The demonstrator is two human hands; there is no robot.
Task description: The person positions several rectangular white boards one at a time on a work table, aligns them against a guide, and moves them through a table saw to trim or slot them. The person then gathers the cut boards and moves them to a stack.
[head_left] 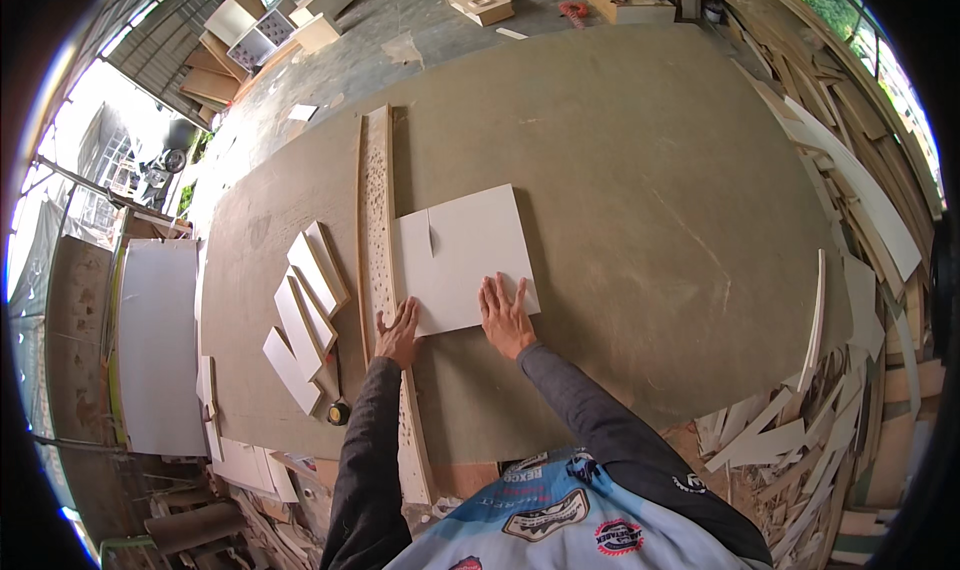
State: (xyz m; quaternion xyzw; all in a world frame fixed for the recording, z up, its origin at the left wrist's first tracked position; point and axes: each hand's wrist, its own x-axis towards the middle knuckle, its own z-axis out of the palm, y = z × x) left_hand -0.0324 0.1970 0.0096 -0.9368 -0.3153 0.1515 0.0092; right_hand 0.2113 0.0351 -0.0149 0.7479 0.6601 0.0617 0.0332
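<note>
A white rectangular board (468,255) lies flat on the big brown sheet, its left edge against a long wooden strip (377,195) whose face is covered in dark specks. Near the board's far left part is a short dark slit or raised sliver (431,234). My left hand (398,335), fingers spread, rests where the board's near left corner meets the strip. With fingers apart, my right hand (507,315) lies flat on the board's near right part. Neither hand grips anything. Left of the strip lie several narrow white-faced pieces (298,315) and a tape measure (339,412).
The large brown sheet (640,210) forms the work surface. Offcuts and long strips are heaped along the right side (850,410). A pale panel (165,350) stands at the left. Boxes (480,3) and an orange coiled cord (574,12) lie on the far floor.
</note>
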